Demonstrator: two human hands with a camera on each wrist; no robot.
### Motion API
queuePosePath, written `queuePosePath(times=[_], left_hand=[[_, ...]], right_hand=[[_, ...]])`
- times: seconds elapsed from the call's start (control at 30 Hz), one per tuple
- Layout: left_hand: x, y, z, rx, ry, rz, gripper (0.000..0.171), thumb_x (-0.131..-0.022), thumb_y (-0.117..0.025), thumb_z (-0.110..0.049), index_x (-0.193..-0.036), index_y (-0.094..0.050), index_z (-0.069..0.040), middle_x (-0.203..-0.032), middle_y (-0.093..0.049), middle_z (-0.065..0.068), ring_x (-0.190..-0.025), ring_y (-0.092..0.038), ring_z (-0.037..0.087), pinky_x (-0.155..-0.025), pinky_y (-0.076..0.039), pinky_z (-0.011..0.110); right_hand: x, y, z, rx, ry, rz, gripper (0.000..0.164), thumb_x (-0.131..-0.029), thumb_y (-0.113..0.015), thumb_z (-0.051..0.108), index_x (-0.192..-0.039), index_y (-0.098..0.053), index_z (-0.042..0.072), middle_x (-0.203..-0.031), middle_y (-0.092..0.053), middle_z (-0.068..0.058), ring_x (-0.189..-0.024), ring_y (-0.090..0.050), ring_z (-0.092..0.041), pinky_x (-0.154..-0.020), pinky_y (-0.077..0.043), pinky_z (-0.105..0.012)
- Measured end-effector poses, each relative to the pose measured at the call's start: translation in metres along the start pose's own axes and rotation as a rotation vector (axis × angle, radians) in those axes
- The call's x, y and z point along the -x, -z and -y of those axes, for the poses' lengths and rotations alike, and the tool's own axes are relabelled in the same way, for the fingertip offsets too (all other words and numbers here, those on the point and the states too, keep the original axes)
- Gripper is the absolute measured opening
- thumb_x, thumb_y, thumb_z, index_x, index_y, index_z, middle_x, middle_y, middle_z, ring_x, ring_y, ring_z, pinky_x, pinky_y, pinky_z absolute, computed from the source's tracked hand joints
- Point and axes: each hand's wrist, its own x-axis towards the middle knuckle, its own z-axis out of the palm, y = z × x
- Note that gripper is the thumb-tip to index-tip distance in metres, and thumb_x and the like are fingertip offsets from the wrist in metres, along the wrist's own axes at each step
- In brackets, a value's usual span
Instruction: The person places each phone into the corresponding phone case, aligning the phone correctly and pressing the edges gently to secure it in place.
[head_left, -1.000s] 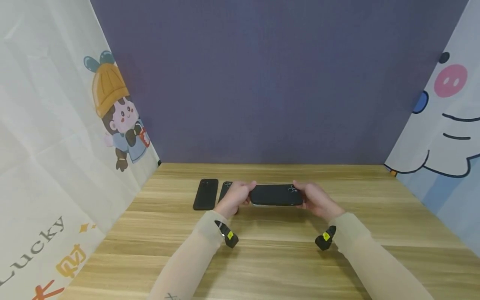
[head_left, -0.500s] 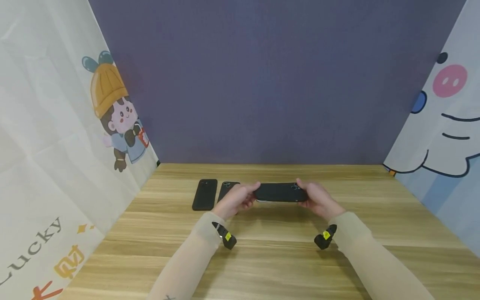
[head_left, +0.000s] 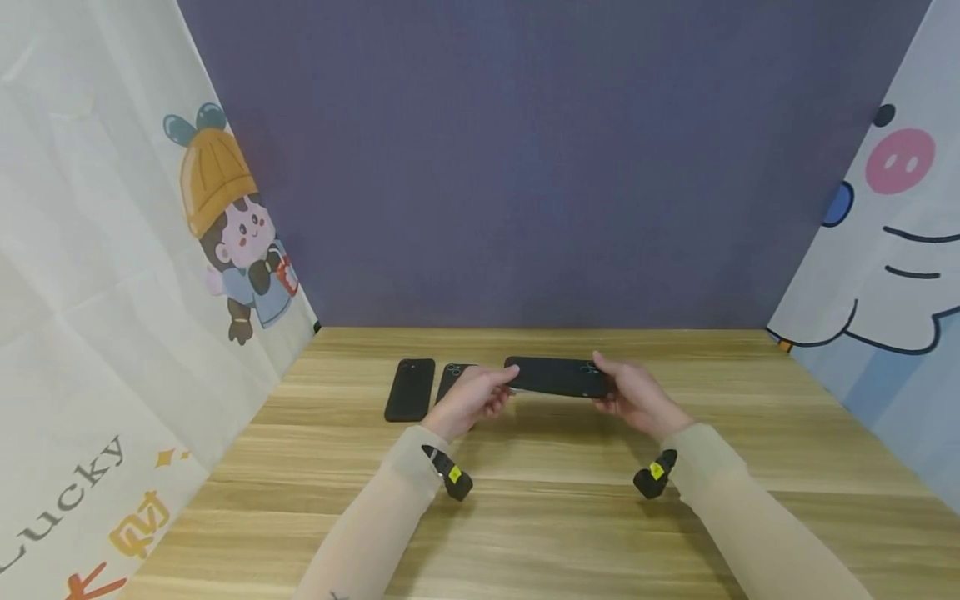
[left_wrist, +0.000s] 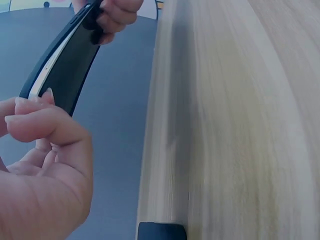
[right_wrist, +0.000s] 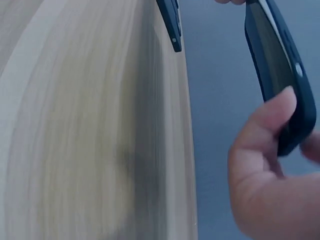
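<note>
A phone [left_wrist: 70, 67] in a black case [head_left: 558, 377] is held sideways above the table, its back with the camera lenses toward me. My left hand [head_left: 471, 398] pinches its left end between thumb and fingers. At the lens end, my right hand [head_left: 636, 400] grips it, thumb on the back and fingers beneath. Along one long side in the left wrist view, the phone's silver edge [left_wrist: 49, 67] shows beyond the case's rim toward the left hand. The dark screen faces down in both wrist views.
Two more black phones or phone cases lie at the left: one fully visible [head_left: 410, 390], the other [head_left: 452, 379] partly hidden behind my left hand. The wood-grain table [head_left: 540, 517] ends at a dark upright panel [head_left: 555, 167]. Printed cloths flank both sides.
Both hands have raised the cased phone slightly, away from me, and it has tilted so its left end sits higher. My left thumb now lies farther over the back. The other black items stay put.
</note>
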Motion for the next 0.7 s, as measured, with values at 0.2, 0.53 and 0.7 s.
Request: queuePosePath(times=[0.2, 0.53, 0.7], left_hand=[[-0.002, 0.005, 0.002, 0.078, 0.007, -0.052, 0.033, -0.1, -0.066, -0.032, -0.085, -0.06, -0.003, -0.067, -0.054, 0.0, -0.052, -0.043, 0.007, -0.048, -0.031, 0.02], [-0.001, 0.01, 0.002, 0.061, -0.006, -0.063, 0.039, -0.102, -0.063, -0.032, -0.09, -0.063, 0.005, -0.068, -0.05, 0.0, -0.053, -0.038, 0.008, -0.049, -0.028, 0.022], [0.002, 0.01, 0.001, 0.038, -0.028, -0.052, 0.035, -0.103, -0.062, -0.028, -0.081, -0.059, -0.001, -0.068, -0.049, -0.001, -0.053, -0.036, 0.008, -0.048, -0.025, 0.022]], right_hand=[[0.004, 0.003, 0.001, 0.009, -0.005, 0.16, 0.035, -0.108, -0.05, 0.027, -0.127, -0.051, -0.004, -0.084, -0.066, -0.005, -0.065, -0.06, -0.012, -0.062, -0.053, -0.023], [0.008, -0.009, 0.003, 0.098, -0.027, 0.251, 0.037, -0.109, -0.048, 0.033, -0.085, -0.064, 0.01, -0.071, -0.062, 0.001, -0.058, -0.055, -0.009, -0.056, -0.048, -0.023], [0.007, -0.01, 0.001, 0.075, -0.03, 0.236, 0.037, -0.109, -0.046, 0.031, -0.087, -0.064, 0.007, -0.071, -0.061, 0.001, -0.057, -0.054, -0.009, -0.055, -0.048, -0.023]])
